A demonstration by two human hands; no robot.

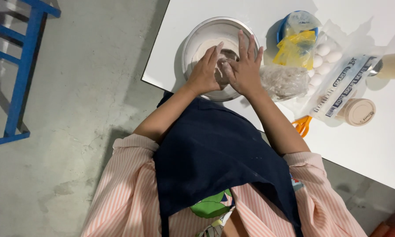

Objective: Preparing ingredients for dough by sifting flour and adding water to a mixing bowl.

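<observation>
Two hands (226, 70) in bowl (197, 37), white table (373, 149), concrete floor (83, 109).

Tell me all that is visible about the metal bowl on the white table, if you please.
The metal bowl is round, shiny and looks like steel. It stands upright near the corner of the white table, beside a crumpled clear bag. Inside lies pale flour or dough. The left hand and the right hand are both in it, pressing the dough, and cover its near side.
</observation>
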